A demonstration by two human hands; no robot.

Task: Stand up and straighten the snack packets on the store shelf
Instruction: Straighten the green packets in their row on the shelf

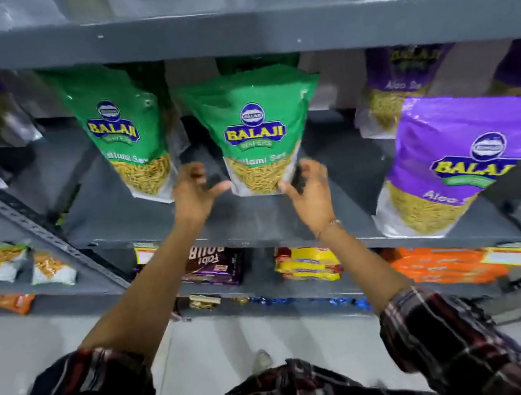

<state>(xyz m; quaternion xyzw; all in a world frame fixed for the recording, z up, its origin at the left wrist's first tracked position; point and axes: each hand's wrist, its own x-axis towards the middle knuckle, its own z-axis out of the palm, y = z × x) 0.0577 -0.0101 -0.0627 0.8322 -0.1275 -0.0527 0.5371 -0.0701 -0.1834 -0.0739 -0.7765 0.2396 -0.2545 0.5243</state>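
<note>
A green snack packet (254,128) stands upright at the middle of the grey shelf (159,222), leaning slightly left. My right hand (310,192) pinches its lower right corner, thumb in front and fingers behind. My left hand (193,191) is at its lower left corner; only the thumb tip touches the edge, and the curled fingers hold nothing. A second green packet (122,131) stands just to the left. Purple packets stand to the right: a large one (468,157) at the front and another (396,86) further back.
The shelf above (256,24) overhangs the packet tops. A slotted upright post (9,203) runs diagonally on the left, with small snack bags (20,265) beyond it. The lower shelf holds brown (211,263), yellow (309,263) and orange (445,264) packs. Grey floor tiles lie below.
</note>
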